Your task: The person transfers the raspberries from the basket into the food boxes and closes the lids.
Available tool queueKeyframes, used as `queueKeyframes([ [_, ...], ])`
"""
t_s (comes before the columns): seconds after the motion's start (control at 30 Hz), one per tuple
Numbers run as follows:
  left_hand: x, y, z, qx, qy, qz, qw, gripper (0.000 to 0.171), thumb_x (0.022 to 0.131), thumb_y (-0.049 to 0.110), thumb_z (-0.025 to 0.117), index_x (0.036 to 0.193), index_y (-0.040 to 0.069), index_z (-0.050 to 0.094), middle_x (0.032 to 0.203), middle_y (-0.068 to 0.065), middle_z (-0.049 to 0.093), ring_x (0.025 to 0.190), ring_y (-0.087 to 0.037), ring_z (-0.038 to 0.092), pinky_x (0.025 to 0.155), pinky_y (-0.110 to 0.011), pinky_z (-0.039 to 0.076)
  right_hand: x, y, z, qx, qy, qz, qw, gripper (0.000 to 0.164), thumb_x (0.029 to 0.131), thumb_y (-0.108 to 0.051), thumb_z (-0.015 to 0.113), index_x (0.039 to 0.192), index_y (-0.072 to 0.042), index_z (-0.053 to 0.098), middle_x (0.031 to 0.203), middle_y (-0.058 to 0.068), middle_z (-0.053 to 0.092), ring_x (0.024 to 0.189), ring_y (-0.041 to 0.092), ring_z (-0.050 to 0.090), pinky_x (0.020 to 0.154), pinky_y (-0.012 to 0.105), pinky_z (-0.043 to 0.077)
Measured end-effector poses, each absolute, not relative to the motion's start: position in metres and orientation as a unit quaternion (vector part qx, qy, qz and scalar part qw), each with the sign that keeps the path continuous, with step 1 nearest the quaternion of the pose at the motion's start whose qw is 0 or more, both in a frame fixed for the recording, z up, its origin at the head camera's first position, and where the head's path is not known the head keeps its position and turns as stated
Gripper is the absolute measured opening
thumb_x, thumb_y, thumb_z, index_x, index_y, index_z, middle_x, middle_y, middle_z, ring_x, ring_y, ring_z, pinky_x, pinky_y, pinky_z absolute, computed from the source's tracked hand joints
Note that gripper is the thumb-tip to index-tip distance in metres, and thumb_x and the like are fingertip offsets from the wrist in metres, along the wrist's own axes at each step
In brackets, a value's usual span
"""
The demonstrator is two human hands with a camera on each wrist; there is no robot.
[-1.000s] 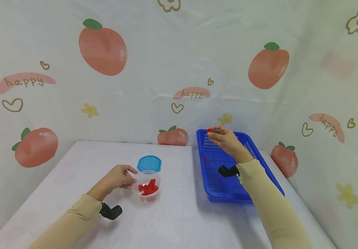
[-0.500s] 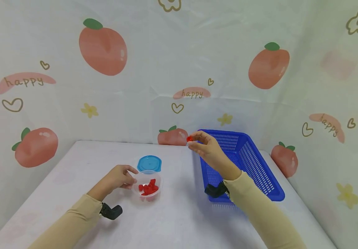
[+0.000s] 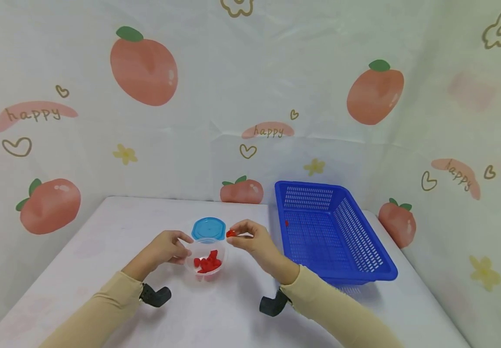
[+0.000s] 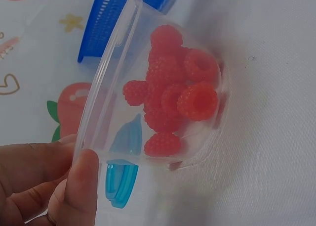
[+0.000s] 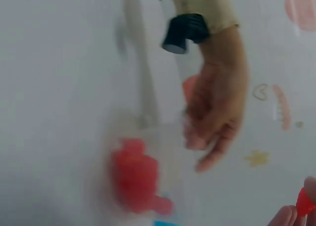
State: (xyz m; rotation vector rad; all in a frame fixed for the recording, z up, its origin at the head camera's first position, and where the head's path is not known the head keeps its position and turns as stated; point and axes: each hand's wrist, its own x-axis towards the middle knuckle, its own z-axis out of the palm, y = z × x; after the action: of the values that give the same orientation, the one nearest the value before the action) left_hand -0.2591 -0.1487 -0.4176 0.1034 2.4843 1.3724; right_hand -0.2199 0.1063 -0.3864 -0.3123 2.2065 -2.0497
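Note:
In the head view my left hand (image 3: pixel 163 249) pinches the left rim of a clear plastic tub (image 3: pixel 195 250) standing on the table. Thumb and fingers lie on either side of that rim in the left wrist view. Several red raspberries (image 4: pixel 168 77) are heaped inside the tub. My right hand (image 3: pixel 260 245) is just beyond the tub's right side, above the table, and pinches a single raspberry (image 3: pixel 230 233) between thumb and fingertips. The right wrist view is blurred, with the held raspberry (image 5: pixel 304 202) at its lower right corner.
A blue lid (image 3: pixel 209 228) lies flat behind the tub. To the right stands a blue slotted basket (image 3: pixel 324 241), with a small red piece (image 3: pixel 287 223) near its left wall. A printed cloth backdrop (image 3: pixel 198 96) rises behind the white table (image 3: pixel 146 212).
My right hand has moved left and toward me, from over the basket to beside the tub, carrying the raspberry. The left hand and tub have stayed in place.

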Motion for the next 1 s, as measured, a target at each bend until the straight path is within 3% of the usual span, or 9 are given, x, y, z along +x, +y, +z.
queueKeyframes([
  [0.33, -0.258, -0.148, -0.415, 0.035, 0.865, 0.478, 0.150, 0.040, 0.087, 0.006, 0.069, 0.122, -0.005, 0.056, 0.079, -0.011, 0.063, 0.061, -0.017, 0.061, 0.064, -0.027, 0.059, -0.228, 0.090, -0.433, -0.079, 0.747, -0.656, 0.076, 0.025, 0.082, -0.005, 0.074, 0.104, 0.000, 0.064, 0.098, 0.006, 0.060, 0.084, 0.015, 0.061, 0.081, 0.027, 0.056],
  [1.0, -0.258, -0.149, -0.416, 0.045, 0.864, 0.480, 0.144, 0.040, 0.086, 0.007, 0.070, 0.121, -0.006, 0.056, 0.079, -0.010, 0.063, 0.061, -0.017, 0.061, 0.064, -0.029, 0.059, -0.229, 0.086, -0.435, -0.075, 0.783, -0.611, 0.088, 0.022, 0.081, -0.006, 0.074, 0.101, -0.002, 0.067, 0.097, 0.007, 0.064, 0.084, 0.016, 0.059, 0.078, 0.028, 0.058],
])
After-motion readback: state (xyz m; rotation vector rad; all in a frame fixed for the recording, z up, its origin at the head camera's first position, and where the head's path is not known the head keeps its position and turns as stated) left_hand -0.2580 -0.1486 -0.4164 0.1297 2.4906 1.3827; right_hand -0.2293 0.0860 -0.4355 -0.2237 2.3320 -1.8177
